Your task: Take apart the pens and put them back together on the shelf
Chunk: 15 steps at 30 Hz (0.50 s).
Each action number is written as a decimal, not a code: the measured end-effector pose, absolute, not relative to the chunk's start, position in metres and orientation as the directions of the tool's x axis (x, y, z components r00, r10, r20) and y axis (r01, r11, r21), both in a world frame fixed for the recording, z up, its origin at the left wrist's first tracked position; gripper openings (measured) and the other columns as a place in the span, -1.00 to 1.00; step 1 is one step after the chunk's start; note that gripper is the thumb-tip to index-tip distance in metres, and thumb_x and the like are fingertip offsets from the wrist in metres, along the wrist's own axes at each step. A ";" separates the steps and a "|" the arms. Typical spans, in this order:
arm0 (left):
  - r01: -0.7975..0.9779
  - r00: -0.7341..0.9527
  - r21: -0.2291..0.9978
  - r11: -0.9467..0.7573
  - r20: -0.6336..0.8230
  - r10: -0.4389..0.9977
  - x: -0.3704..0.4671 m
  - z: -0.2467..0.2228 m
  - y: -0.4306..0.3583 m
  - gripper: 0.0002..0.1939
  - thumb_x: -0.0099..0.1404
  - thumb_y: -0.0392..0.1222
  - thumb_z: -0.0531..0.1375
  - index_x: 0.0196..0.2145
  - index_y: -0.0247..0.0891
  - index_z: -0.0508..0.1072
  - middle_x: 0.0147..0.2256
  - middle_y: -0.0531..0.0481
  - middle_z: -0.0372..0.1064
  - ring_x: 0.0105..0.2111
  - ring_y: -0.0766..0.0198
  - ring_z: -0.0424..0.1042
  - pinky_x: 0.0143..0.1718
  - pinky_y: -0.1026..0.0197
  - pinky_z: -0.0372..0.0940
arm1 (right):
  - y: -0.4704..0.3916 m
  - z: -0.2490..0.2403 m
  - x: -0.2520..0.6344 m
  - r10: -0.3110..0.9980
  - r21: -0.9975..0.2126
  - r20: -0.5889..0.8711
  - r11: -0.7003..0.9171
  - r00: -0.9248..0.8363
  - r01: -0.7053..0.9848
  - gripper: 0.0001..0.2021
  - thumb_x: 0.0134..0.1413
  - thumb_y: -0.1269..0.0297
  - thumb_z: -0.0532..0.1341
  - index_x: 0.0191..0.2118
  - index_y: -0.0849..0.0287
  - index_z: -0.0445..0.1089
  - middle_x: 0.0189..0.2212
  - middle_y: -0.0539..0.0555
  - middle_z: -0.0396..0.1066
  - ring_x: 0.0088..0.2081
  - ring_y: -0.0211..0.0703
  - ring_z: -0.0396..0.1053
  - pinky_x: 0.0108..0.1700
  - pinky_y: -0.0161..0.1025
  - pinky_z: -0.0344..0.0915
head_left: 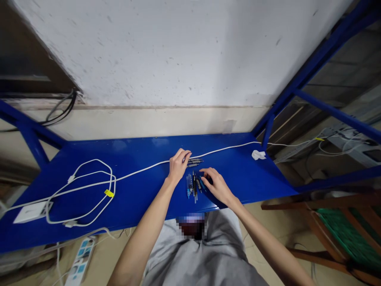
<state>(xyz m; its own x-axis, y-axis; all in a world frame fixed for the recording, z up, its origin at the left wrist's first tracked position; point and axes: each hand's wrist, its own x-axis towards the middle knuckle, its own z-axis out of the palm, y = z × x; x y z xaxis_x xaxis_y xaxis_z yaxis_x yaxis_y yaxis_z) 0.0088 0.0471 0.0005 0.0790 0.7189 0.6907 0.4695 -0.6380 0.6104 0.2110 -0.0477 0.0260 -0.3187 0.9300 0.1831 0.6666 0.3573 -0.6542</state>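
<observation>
Several grey pens (195,161) lie side by side near the middle of the blue table, pointing right. My left hand (177,163) is closed in a pinch at their left ends, on what looks like one of these pens; its fingers partly hide it. Just in front lies a second group, pointing towards me: clear pens with blue parts (188,186), thin black pens or refills (195,186) and blue pens (202,183). Over the blue pens, my right hand (218,185) has its fingers curved and thumb apart, with nothing visibly held.
A white cable (143,170) crosses the blue table (244,174) behind the pens, with a looped cable (111,178) and white box (31,211) at left. Crumpled white paper (258,155) lies right. Blue frame bars (269,129) rise at both ends; a wall stands behind.
</observation>
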 end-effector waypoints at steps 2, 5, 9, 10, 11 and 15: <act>0.473 0.082 0.606 -0.639 0.692 0.717 0.009 0.000 0.047 -0.77 0.51 -0.11 0.12 -0.13 -0.23 0.55 -0.25 -0.04 0.48 -0.35 0.36 0.44 -0.29 0.30 0.29 | -0.048 0.030 0.211 0.898 -0.624 0.209 0.427 -0.387 0.654 -0.67 0.38 0.20 0.15 0.19 0.05 0.36 -0.01 0.16 0.39 0.06 0.03 0.32 0.16 0.00 0.28; 0.478 0.083 0.605 -0.637 0.690 0.719 0.010 0.000 0.048 -0.77 0.51 -0.11 0.12 -0.14 -0.23 0.55 -0.25 -0.04 0.48 -0.35 0.36 0.45 -0.29 0.31 0.29 | -0.047 0.033 0.210 0.846 -0.606 0.181 0.497 -0.501 0.621 -0.52 0.28 0.17 0.27 0.28 -0.01 0.29 0.19 0.19 0.28 0.21 0.10 0.21 0.28 0.12 0.20; 0.477 0.085 0.613 -0.630 0.681 0.727 0.009 -0.001 0.048 -0.76 0.52 -0.10 0.11 -0.14 -0.23 0.55 -0.25 -0.04 0.48 -0.34 0.36 0.46 -0.28 0.31 0.30 | -0.046 0.031 0.206 0.807 -0.602 0.124 0.524 -0.577 0.602 -0.35 0.20 0.14 0.35 0.36 -0.04 0.19 0.31 0.20 0.18 0.35 0.18 0.05 0.37 0.22 0.07; 0.476 0.087 0.616 -0.628 0.678 0.730 0.009 -0.001 0.048 -0.75 0.52 -0.09 0.11 -0.14 -0.22 0.55 -0.25 -0.04 0.48 -0.34 0.35 0.46 -0.28 0.30 0.30 | -0.045 0.031 0.207 0.806 -0.599 0.121 0.524 -0.579 0.605 -0.34 0.19 0.14 0.35 0.36 -0.04 0.18 0.32 0.20 0.17 0.37 0.19 0.02 0.38 0.24 0.05; 0.475 0.087 0.619 -0.626 0.675 0.733 0.009 -0.001 0.048 -0.75 0.52 -0.09 0.10 -0.13 -0.22 0.55 -0.25 -0.04 0.48 -0.34 0.35 0.46 -0.28 0.30 0.30 | -0.045 0.031 0.209 0.808 -0.597 0.122 0.524 -0.576 0.608 -0.33 0.19 0.13 0.36 0.37 -0.04 0.18 0.33 0.20 0.16 0.38 0.20 0.01 0.38 0.25 0.04; 0.477 0.082 0.621 -0.622 0.673 0.735 0.007 -0.003 0.049 -0.75 0.52 -0.09 0.11 -0.12 -0.22 0.55 -0.24 -0.05 0.48 -0.34 0.35 0.45 -0.29 0.29 0.30 | -0.049 0.032 0.229 0.875 -0.616 0.153 0.448 -0.460 0.648 -0.42 0.27 0.11 0.28 0.35 -0.05 0.20 0.24 0.21 0.24 0.28 0.15 0.17 0.32 0.20 0.17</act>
